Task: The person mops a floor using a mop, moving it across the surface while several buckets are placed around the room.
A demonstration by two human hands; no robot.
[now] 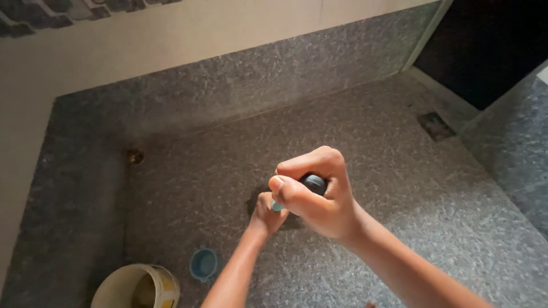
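A small dark, round-ended object (313, 183) is gripped near the middle of the view, above a speckled grey stone floor (371, 131); what it is cannot be told. It is enclosed by the right hand (317, 197), whose fingers (308, 165) are curled shut around it, the thumb laid across the front. Just below, a pale blue-green tip (277, 206) is seen between the two hands. The left hand (267, 214) is closed beneath it, touching the right; what it grips is mostly hidden. Open floor is left on all sides of the hands. A small blue cup (203, 264) and a cream bucket (137, 286) are set near the lower edge, to the left. A drain hole (135, 155) is found by the left raised stone kerb (80, 188), a square drain grate (436, 125) far right
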